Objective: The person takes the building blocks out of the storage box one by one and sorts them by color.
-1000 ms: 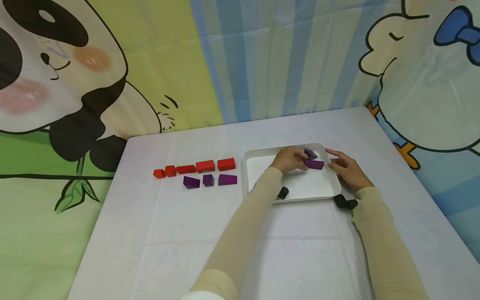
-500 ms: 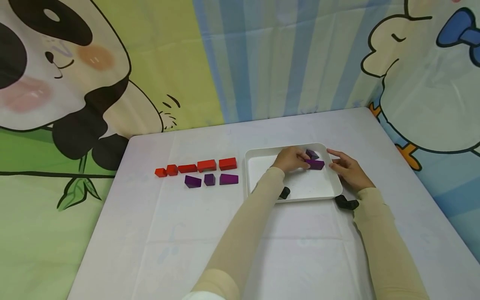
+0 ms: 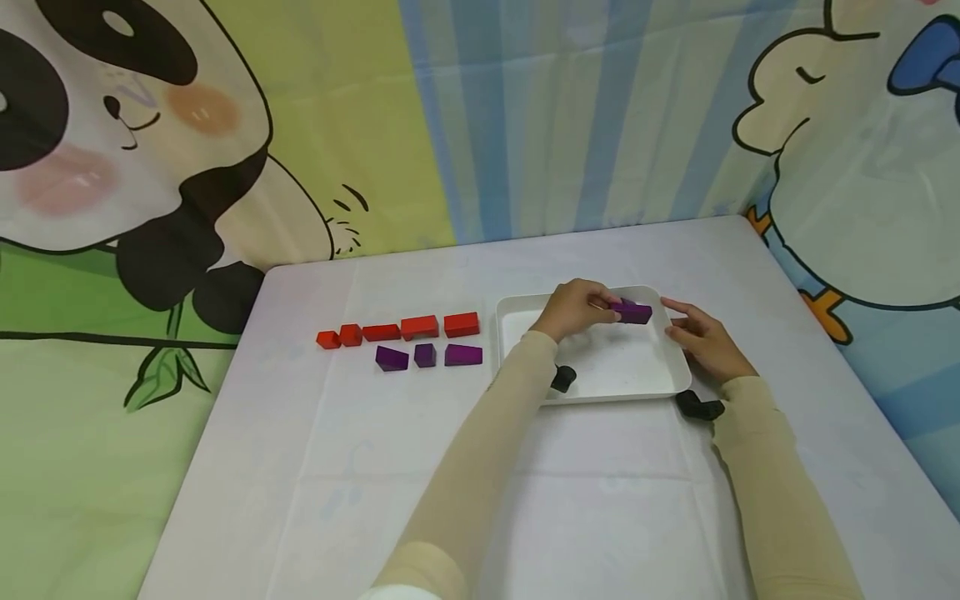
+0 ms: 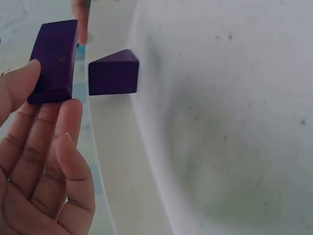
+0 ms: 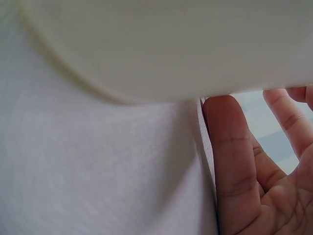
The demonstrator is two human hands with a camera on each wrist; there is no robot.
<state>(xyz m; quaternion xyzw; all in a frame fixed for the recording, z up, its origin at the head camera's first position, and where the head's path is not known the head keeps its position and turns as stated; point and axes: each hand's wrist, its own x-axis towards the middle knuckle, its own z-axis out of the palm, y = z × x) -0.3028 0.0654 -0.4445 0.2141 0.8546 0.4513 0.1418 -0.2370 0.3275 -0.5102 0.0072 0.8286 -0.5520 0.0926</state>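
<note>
My left hand (image 3: 577,308) pinches a purple rectangular block (image 4: 55,58) between thumb and fingers over the far right part of a white tray (image 3: 600,397). Beyond the held block, a purple triangular block (image 4: 113,76) sits in the tray by its wall; in the head view the held block mostly covers it. At the tray's right side is my right hand (image 3: 708,342), its fingers extended along the outside of the rim. In the right wrist view the thumb (image 5: 232,156) meets the tray's outer wall (image 5: 171,58) from below.
Left of the tray, several red blocks (image 3: 420,327) stand in a row on the white table (image 3: 360,517). In front of them lie three purple blocks (image 3: 425,355). A black wrist device (image 3: 699,407) sits by the right sleeve, another (image 3: 564,378) by the left.
My left hand has taken hold of the purple rectangular block and raised it from the tray, moving slightly away from me. The right hand keeps its place at the tray's side.
</note>
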